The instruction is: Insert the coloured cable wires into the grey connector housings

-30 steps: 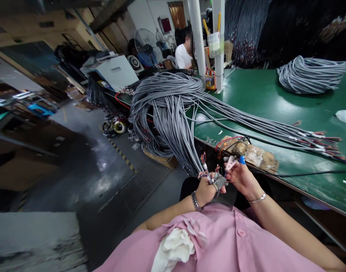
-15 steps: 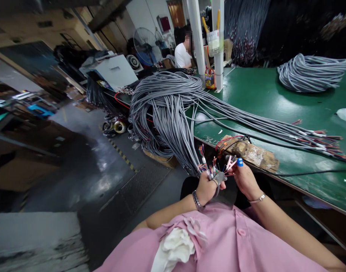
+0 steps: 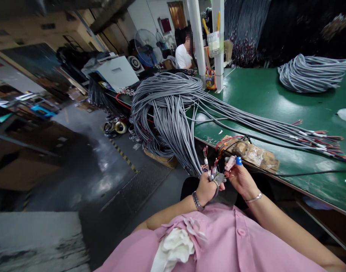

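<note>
My left hand (image 3: 207, 189) is wrapped round the ends of several grey cables (image 3: 186, 141), whose thin coloured wires (image 3: 206, 153) fan out above the fingers. Something grey covers part of its thumb. Just to the right, my right hand (image 3: 243, 180) pinches a small pale pink clip (image 3: 230, 163) between thumb and fingers, with a blue cover on one fingertip. Thin wires run between the two hands. The cables come down over the bench edge from a large looped heap (image 3: 167, 88).
On the green bench (image 3: 254, 94) lie a taped wooden block (image 3: 252, 153), stripped cable ends (image 3: 317, 141) and a coiled grey bundle (image 3: 312, 73). White posts (image 3: 197, 41) rise from it. A person in white (image 3: 183, 56) sits behind. A fan (image 3: 147, 45) stands further back.
The pink clip has turned in my right hand, and its two arms no longer show spread apart. The coloured wires above my left hand have shifted slightly right.
</note>
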Demonstrator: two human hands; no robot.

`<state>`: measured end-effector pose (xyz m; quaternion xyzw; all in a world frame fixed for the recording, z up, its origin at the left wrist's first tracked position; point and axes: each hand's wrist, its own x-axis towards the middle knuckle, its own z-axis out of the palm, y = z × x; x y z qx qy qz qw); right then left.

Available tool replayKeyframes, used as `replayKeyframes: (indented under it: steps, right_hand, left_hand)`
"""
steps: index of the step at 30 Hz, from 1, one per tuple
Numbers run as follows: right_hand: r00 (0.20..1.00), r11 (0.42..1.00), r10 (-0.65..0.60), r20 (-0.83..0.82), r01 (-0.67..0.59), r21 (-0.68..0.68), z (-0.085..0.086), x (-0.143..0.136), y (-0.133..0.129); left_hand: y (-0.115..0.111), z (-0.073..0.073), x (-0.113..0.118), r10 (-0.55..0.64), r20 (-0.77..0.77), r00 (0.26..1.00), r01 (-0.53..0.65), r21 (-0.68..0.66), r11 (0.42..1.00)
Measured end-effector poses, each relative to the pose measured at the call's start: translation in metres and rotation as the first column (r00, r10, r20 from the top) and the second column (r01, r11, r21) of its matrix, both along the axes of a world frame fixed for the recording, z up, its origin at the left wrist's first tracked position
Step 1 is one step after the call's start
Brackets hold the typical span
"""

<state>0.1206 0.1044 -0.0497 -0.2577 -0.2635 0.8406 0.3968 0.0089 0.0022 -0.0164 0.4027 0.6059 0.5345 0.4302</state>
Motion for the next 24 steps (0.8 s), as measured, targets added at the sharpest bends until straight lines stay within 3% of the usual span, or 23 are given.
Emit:
replayKeyframes:
  steps: [3, 6, 10, 15, 20, 24]
  right_hand:
    - [0.999, 0.999, 0.039, -0.018, -0.039, -0.014, 0.001, 0.007, 0.000]
    - [0.981, 0.981, 0.193, 0.004, -0.193, -0.004, 0.005, 0.019, 0.001]
    - [0.878, 0.884, 0.449, 0.166, -0.463, 0.059, 0.013, 0.032, 0.001]
    - [0.845, 0.848, 0.353, 0.401, -0.470, 0.245, 0.025, 0.031, -0.006]
    - [0.847, 0.805, 0.367, 0.385, -0.497, 0.325, 0.031, 0.023, -0.018]
    - [0.871, 0.838, 0.324, 0.370, -0.446, 0.316, 0.024, 0.027, -0.016]
  left_hand:
    - [-0.006, 0.005, -0.002, -0.007, -0.007, 1.000, 0.007, 0.016, 1.000]
    - [-0.012, 0.008, -0.005, -0.014, -0.043, 0.999, 0.015, 0.020, 1.000]
    - [-0.017, 0.005, -0.008, -0.044, -0.100, 0.994, 0.048, 0.032, 0.998]
    - [-0.016, -0.001, -0.009, -0.109, -0.174, 0.979, 0.111, 0.004, 0.994]
    - [-0.012, -0.006, -0.012, -0.354, -0.249, 0.901, 0.330, -0.134, 0.934]
    - [-0.009, -0.008, -0.013, -0.272, -0.178, 0.946, 0.257, -0.103, 0.961]
